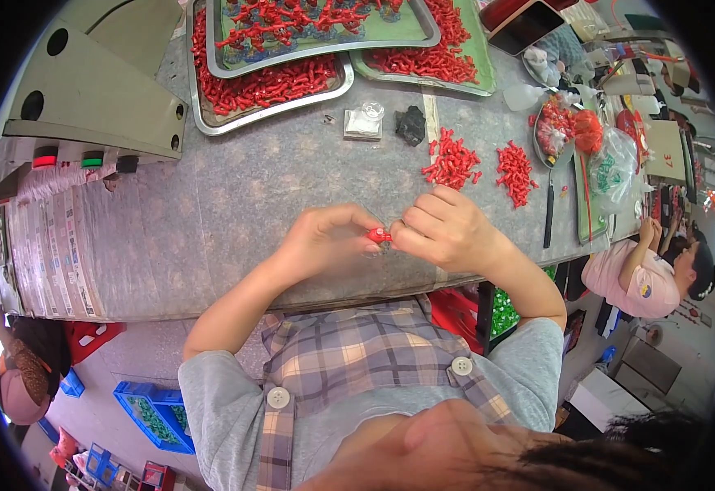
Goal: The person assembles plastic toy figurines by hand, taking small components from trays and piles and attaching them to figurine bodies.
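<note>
Over the near part of the grey table, my left hand (pixel 322 237) pinches a small red plastic figure (pixel 379 235) between thumb and fingertips. My right hand (pixel 446 229) is closed, its curled fingers meeting the figure's right side. Whatever sits inside those fingers is hidden. Beyond the right hand lies a loose pile of small red plastic parts (pixel 451 161), and a second pile of red parts (pixel 517 174) is to its right.
Metal trays of red parts (pixel 272 86) and assembled figures (pixel 292 24) stand at the back. A black lump (pixel 411 125) sits beside a small white block (pixel 363 123). A grey machine housing (pixel 104 98) occupies the left; a dark-handled tool (pixel 549 214) lies right. Another person (pixel 644 274) works farther right.
</note>
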A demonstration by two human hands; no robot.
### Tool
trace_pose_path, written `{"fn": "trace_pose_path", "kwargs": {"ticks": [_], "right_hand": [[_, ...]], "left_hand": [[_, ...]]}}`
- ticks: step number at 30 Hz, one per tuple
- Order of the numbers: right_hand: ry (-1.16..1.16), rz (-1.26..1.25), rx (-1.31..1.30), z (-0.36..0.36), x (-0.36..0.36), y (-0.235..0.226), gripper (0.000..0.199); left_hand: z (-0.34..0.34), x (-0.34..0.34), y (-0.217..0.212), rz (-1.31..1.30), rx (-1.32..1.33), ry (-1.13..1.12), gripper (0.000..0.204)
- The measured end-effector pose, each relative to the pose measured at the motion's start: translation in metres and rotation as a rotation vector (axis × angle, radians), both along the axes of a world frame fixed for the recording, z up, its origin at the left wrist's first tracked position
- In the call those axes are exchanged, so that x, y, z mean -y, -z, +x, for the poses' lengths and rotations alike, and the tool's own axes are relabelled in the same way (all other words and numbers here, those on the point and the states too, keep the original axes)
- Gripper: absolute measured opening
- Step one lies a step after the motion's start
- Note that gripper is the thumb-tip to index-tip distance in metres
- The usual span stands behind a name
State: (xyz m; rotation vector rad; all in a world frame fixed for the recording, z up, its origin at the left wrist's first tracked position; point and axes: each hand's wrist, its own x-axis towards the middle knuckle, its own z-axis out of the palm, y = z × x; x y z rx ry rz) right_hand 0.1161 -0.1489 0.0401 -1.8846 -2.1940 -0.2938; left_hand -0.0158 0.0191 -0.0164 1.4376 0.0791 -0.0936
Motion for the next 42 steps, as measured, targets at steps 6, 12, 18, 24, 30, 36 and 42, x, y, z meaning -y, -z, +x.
{"fn": "trace_pose_path", "kwargs": {"ticks": [6, 12, 18, 24, 30, 36, 42], "right_hand": [[0.001, -0.093, -0.193, 0.000, 0.001, -0.002, 0.016], [-0.006, -0.127, -0.205, -0.003, 0.003, -0.001, 0.016], [-0.021, -0.092, -0.108, -0.009, 0.009, 0.002, 0.014], [-0.033, -0.084, -0.159, -0.009, 0.011, 0.001, 0.016], [-0.037, -0.206, -0.341, -0.009, 0.014, -0.001, 0.020], [-0.019, -0.239, -0.476, -0.013, 0.017, 0.004, 0.021], [0.030, -0.254, -0.545, -0.013, 0.017, 0.010, 0.020]], "left_hand": [[0.000, 0.001, -0.003, 0.123, 0.043, -0.004, 0.019], [0.000, 0.001, -0.002, 0.098, 0.017, 0.013, 0.017], [0.002, 0.002, 0.001, 0.140, 0.156, 0.021, 0.015], [0.002, 0.002, 0.002, 0.201, 0.248, 0.046, 0.017], [-0.002, 0.004, 0.003, 0.004, -0.049, 0.145, 0.016], [-0.002, 0.006, 0.007, -0.196, -0.199, 0.211, 0.012], [-0.001, 0.007, 0.011, -0.361, -0.267, 0.222, 0.010]]}}
